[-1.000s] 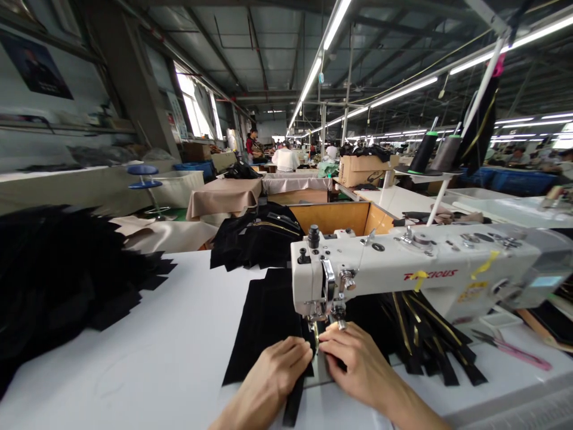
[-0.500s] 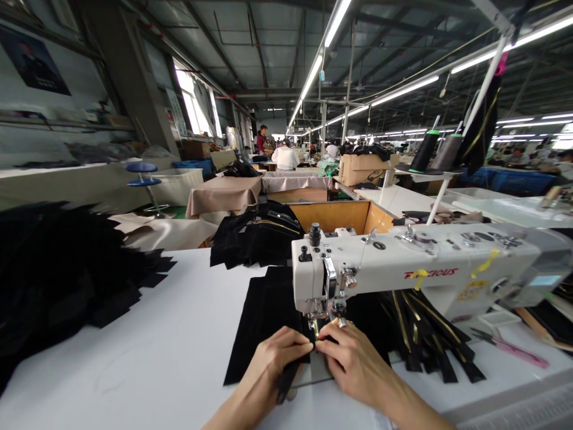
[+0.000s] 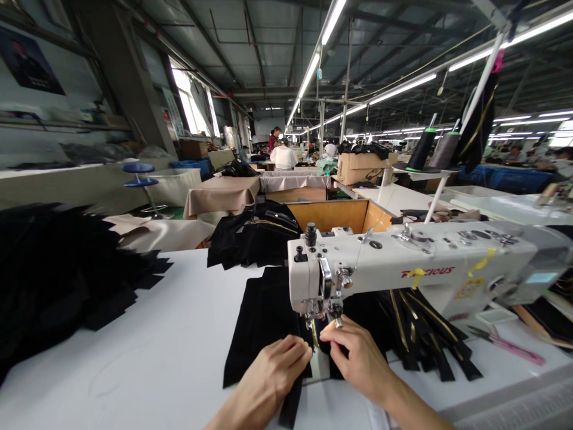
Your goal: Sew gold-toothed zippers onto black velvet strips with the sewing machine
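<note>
A black zipper with gold teeth (image 3: 314, 335) runs under the presser foot of the white sewing machine (image 3: 358, 263). My left hand (image 3: 275, 370) is closed on the zipper's left side, its fingers bunched beside the teeth. From beneath that hand a black tape end (image 3: 292, 403) hangs toward me. On the other side my right hand (image 3: 358, 355) pinches the zipper's right edge between thumb and forefinger; its exact hold is partly hidden. A black fabric panel (image 3: 259, 322) lies flat left of the needle, partly under my left wrist.
Black zippers (image 3: 416, 334) with gold teeth lie fanned right of the needle, beside pink-handled scissors (image 3: 510, 346). Black fabric piles stand at the far left (image 3: 58, 269) and behind the machine (image 3: 255, 233). Thread cones (image 3: 423, 149) rise behind it. Farther back, a person (image 3: 283, 157) sits.
My right hand has moved slightly apart from my left, baring more of the gold teeth. The tape end below my left hand now hangs straighter and longer. The view has shifted a little.
</note>
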A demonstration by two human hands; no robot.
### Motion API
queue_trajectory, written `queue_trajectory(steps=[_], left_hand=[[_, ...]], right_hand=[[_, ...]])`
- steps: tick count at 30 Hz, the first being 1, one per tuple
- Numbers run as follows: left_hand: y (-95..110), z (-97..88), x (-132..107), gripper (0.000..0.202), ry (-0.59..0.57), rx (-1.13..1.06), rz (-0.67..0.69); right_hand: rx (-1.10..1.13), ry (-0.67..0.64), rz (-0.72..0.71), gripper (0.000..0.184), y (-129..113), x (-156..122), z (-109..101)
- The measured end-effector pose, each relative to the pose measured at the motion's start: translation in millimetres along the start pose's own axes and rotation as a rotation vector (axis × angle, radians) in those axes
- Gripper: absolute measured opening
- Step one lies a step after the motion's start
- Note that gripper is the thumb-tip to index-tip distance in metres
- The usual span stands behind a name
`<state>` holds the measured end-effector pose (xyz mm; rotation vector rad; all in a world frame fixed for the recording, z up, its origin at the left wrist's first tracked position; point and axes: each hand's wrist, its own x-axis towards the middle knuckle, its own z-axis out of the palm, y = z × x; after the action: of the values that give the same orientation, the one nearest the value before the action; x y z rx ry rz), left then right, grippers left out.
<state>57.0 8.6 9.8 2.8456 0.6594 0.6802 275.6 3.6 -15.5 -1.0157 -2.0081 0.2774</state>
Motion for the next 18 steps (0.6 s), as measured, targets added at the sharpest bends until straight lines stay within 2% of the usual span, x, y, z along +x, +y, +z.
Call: queue_trajectory(steps=[4, 11, 18], left_hand=[[0.2, -1.3, 0.0, 0.041, -0.018, -0.003, -0.010], [-0.7, -0.1, -2.0, 0.034, 0.013, -0.041, -0.012], [-14.0, 1.5, -2.7, 0.036, 0.028, -0.101, -0.020]], right_hand=[[-0.002, -0.030, -0.024, 0.025, -3.6, 0.3, -0.7], [-0.155, -0.096, -0.100, 0.022, -4.7, -2.7, 1.5], [-0.179, -0.135, -0.141, 0.023, 6.2, 6.1, 0.1]])
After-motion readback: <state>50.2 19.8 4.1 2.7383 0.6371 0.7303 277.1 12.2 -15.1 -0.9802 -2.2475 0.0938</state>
